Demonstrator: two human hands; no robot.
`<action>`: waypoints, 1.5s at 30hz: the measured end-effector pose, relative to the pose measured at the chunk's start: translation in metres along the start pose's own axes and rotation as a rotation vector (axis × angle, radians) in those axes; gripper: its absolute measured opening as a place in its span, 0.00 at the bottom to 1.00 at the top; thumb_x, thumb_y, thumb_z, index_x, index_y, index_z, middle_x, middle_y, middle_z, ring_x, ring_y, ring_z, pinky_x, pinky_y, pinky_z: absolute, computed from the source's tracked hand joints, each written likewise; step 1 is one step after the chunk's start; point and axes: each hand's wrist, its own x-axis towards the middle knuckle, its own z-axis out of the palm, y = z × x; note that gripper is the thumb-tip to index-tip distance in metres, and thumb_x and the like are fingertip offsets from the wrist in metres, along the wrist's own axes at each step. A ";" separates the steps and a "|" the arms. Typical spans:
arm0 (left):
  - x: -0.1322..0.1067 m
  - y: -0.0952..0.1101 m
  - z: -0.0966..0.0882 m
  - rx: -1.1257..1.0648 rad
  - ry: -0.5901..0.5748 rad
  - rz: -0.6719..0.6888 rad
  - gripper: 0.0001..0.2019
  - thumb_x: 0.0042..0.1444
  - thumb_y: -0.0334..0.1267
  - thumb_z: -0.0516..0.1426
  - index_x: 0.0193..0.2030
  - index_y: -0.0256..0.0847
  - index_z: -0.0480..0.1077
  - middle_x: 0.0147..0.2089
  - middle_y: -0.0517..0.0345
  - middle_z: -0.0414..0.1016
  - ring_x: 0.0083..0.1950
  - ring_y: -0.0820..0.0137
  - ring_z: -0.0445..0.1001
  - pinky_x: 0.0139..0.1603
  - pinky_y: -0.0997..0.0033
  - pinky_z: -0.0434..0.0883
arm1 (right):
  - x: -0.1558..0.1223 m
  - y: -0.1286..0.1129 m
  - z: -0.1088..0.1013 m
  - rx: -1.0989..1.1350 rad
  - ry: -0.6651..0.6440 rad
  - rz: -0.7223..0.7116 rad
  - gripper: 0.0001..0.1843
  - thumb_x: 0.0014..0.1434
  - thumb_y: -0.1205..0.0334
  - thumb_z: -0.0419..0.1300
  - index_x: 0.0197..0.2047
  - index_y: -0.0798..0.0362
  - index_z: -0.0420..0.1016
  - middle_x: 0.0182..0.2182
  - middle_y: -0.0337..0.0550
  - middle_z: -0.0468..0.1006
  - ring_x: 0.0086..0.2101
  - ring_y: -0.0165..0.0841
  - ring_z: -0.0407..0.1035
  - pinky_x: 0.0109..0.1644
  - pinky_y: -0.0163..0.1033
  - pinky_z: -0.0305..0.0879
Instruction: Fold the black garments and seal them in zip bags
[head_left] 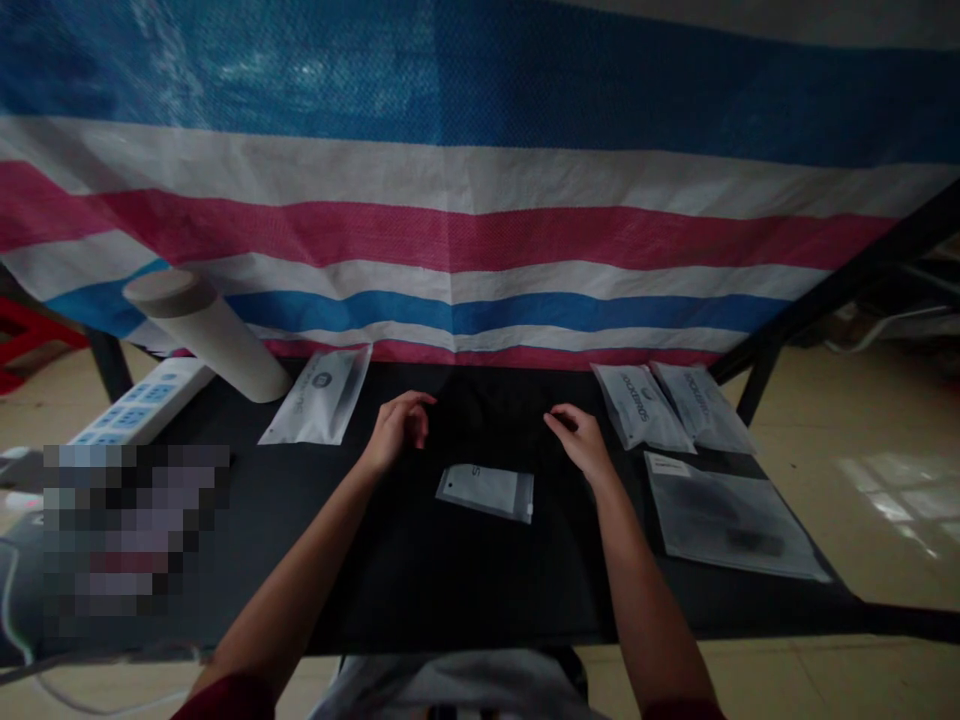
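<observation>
My left hand (401, 430) is over the middle of the black table, fingers curled inward. Opposite it, my right hand (577, 435) has its thumb and fingers drawn together. A very dark, cloth-like patch (491, 405) spans the space between both hands; its edges blend into the black surface, and what the fingers grip cannot be made out. Just below and between the hands lies a small frosted zip bag (487, 492) with dark lettering at its upper edge. Neither hand touches this bag.
Frosted printed bags lie at the left (319, 395) and right (645, 405), beside another bag (701, 405). A larger frosted pouch (735, 515) is nearer. A pale bottle (210, 335) and power strip (142, 400) stand left. A striped sheet (450, 240) hangs behind.
</observation>
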 end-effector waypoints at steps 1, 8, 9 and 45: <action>0.000 -0.001 0.001 0.018 0.014 -0.027 0.19 0.59 0.51 0.48 0.40 0.36 0.70 0.19 0.64 0.65 0.15 0.74 0.63 0.18 0.74 0.60 | 0.000 -0.005 0.000 0.059 -0.004 0.023 0.19 0.53 0.44 0.62 0.36 0.52 0.77 0.35 0.46 0.79 0.39 0.40 0.72 0.46 0.44 0.66; -0.011 -0.006 0.020 0.685 -0.059 0.245 0.22 0.51 0.54 0.61 0.47 0.41 0.71 0.39 0.54 0.74 0.38 0.65 0.72 0.38 0.67 0.69 | -0.003 -0.021 -0.001 0.356 -0.038 0.295 0.25 0.50 0.38 0.61 0.40 0.50 0.73 0.39 0.45 0.78 0.40 0.38 0.74 0.40 0.40 0.69; -0.014 -0.006 0.025 0.786 -0.095 0.283 0.24 0.49 0.54 0.62 0.48 0.42 0.71 0.42 0.53 0.74 0.41 0.63 0.72 0.42 0.65 0.70 | -0.003 -0.018 -0.002 0.329 -0.053 0.300 0.25 0.49 0.39 0.63 0.42 0.50 0.73 0.38 0.44 0.78 0.39 0.38 0.73 0.39 0.39 0.69; -0.013 -0.015 0.019 1.069 -0.323 0.393 0.17 0.59 0.43 0.55 0.54 0.42 0.72 0.59 0.48 0.70 0.59 0.57 0.68 0.61 0.54 0.65 | 0.005 -0.001 -0.008 0.066 0.135 0.010 0.22 0.56 0.43 0.56 0.42 0.52 0.75 0.45 0.50 0.77 0.46 0.42 0.71 0.46 0.43 0.68</action>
